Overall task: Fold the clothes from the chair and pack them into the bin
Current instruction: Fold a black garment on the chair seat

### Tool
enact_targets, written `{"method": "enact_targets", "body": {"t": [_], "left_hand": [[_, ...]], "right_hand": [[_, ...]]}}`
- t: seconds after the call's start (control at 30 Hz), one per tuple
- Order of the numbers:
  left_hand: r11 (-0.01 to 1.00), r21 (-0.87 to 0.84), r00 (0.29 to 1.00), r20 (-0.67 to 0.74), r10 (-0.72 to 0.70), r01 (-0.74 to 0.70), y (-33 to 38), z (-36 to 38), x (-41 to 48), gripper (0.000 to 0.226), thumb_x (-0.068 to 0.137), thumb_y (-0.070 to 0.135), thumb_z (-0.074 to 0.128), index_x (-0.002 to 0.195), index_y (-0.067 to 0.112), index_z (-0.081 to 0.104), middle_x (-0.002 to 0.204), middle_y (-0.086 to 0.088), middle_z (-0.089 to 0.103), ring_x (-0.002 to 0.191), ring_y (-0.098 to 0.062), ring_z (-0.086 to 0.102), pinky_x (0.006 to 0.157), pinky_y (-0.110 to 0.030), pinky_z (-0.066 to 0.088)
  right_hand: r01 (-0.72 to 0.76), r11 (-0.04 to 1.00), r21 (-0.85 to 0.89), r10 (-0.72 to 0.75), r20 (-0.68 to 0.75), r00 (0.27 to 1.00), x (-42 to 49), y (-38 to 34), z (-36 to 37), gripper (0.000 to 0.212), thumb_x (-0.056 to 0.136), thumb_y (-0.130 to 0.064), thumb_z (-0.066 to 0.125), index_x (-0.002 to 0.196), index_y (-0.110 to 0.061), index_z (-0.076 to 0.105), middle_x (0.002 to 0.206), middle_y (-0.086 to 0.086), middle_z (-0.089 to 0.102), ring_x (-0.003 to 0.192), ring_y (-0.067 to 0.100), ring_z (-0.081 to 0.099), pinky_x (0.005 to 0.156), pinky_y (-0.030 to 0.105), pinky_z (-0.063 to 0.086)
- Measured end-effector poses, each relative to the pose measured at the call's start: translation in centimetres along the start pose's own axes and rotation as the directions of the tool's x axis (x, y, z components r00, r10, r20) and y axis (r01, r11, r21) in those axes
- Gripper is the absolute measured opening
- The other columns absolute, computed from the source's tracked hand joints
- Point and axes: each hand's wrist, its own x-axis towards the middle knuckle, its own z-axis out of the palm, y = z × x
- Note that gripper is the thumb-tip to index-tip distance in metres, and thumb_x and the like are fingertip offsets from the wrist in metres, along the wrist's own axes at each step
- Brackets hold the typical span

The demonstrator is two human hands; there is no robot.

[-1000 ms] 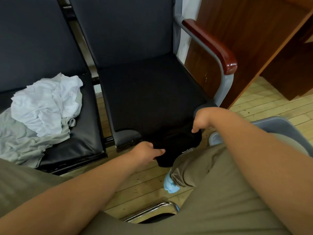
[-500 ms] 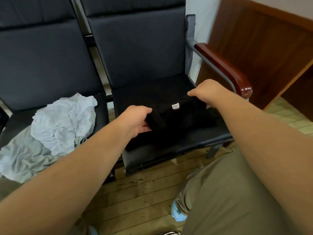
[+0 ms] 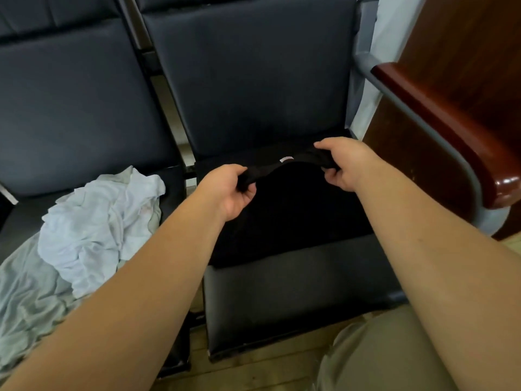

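Note:
A black garment (image 3: 287, 210) lies spread on the seat of the right-hand black chair (image 3: 296, 292), its collar with a small white label toward the backrest. My left hand (image 3: 231, 190) grips the collar edge on the left. My right hand (image 3: 342, 162) grips the same edge on the right, lifting it slightly off the seat. A crumpled white garment (image 3: 98, 221) sits on the left chair's seat, on top of a pale grey-green garment (image 3: 25, 300). The bin is out of view.
The right chair has a grey metal arm topped with a red-brown wooden armrest (image 3: 439, 131). A brown wooden cabinet (image 3: 465, 52) stands just beyond it. My knee in khaki trousers (image 3: 380, 359) is at the lower right over a wooden plank floor (image 3: 253, 373).
Both hands carried the black garment from the seat's front edge up onto the seat, then moved apart along its collar edge. The view lifted, and the bin left the frame.

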Motion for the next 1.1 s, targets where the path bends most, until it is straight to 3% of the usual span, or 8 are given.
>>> {"method": "enact_targets", "body": {"t": [0.1,0.17,0.3,0.5,0.67,0.8,0.97,1.1], "left_hand": [[0.990,-0.142,1.000,0.012,-0.011,0.012,1.0,0.0,2.0,0.022,0.105,0.005,0.054,0.125,-0.003,0.059,0.096,-0.015,0.066,0.057,-0.013,0.064,0.046,-0.018,0.051],[0.952,-0.305,0.999,0.030,0.031,-0.020,1.4,0.0,3.3,0.028,0.107,0.010,0.055,0.132,-0.004,0.058,0.114,-0.021,0.068,0.078,-0.020,0.072,0.056,-0.022,0.059],[0.844,-0.532,0.997,-0.042,0.063,-0.075,0.4,-1.0,5.8,0.049,0.109,0.020,0.056,0.150,-0.004,0.042,0.129,-0.030,0.060,0.109,-0.036,0.072,0.084,-0.038,0.066],[0.978,0.156,0.962,-0.216,0.170,-0.138,-3.5,-2.9,5.4,0.013,0.106,0.011,0.052,0.112,0.013,0.063,0.110,-0.009,0.074,0.095,-0.023,0.073,0.082,-0.039,0.065],[0.378,0.909,0.890,-0.015,0.456,-0.178,-5.0,-7.2,4.3,0.027,0.095,0.025,0.066,0.120,0.018,0.057,0.111,-0.002,0.064,0.095,-0.019,0.064,0.082,-0.036,0.053],[0.094,0.993,0.917,0.034,0.398,-0.078,-5.8,-9.2,2.7,0.044,0.088,0.042,0.074,0.120,0.016,0.058,0.117,-0.008,0.057,0.110,-0.030,0.060,0.092,-0.044,0.055],[0.009,0.995,0.958,0.093,0.271,-0.099,-5.7,-9.3,1.1,0.019,0.092,0.033,0.072,0.097,0.015,0.071,0.098,-0.006,0.071,0.091,-0.023,0.068,0.082,-0.039,0.060],[-0.012,0.992,0.947,0.125,0.296,-0.127,-5.6,-8.9,0.4,0.021,0.098,0.029,0.065,0.103,0.009,0.065,0.095,-0.008,0.067,0.086,-0.022,0.064,0.074,-0.037,0.054]], "right_hand": [[-0.029,0.995,0.092,0.024,0.055,0.998,2.4,-0.4,1.2,0.012,0.097,-0.020,0.075,0.103,-0.018,0.065,0.090,-0.001,0.066,0.061,0.009,0.060,0.040,0.018,0.040],[-0.057,0.962,0.268,0.021,0.137,0.990,3.7,-0.4,2.0,0.019,0.100,-0.019,0.072,0.113,-0.008,0.062,0.103,0.004,0.067,0.064,0.011,0.067,0.050,0.019,0.052],[-0.161,0.844,0.512,0.034,0.248,0.968,6.4,1.1,2.6,0.071,0.105,-0.021,0.065,0.157,0.010,0.026,0.142,0.029,0.056,0.123,0.036,0.068,0.105,0.046,0.058],[-0.137,0.981,0.141,0.118,0.138,0.983,5.8,2.7,4.0,0.037,0.110,-0.008,0.043,0.144,0.000,0.054,0.121,0.016,0.073,0.105,0.027,0.075,0.089,0.043,0.063],[-0.017,0.951,-0.310,0.042,0.076,0.996,3.3,2.3,5.2,0.032,0.112,-0.017,0.045,0.139,-0.010,0.061,0.117,0.008,0.078,0.106,0.023,0.075,0.083,0.041,0.061],[0.049,0.813,-0.580,-0.038,0.031,0.999,2.5,2.2,4.5,0.030,0.112,-0.019,0.049,0.139,-0.013,0.061,0.117,0.005,0.076,0.112,0.022,0.071,0.080,0.037,0.057],[0.163,0.407,-0.899,-0.289,0.042,0.956,3.0,2.7,-0.5,0.026,0.105,-0.013,0.055,0.119,-0.001,0.073,0.119,0.017,0.073,0.117,0.036,0.067,0.096,0.042,0.052],[0.091,0.142,-0.986,-0.268,0.050,0.962,3.3,3.1,-4.6,0.026,0.105,-0.019,0.055,0.118,-0.007,0.074,0.124,0.016,0.070,0.117,0.034,0.064,0.102,0.041,0.051]]}}
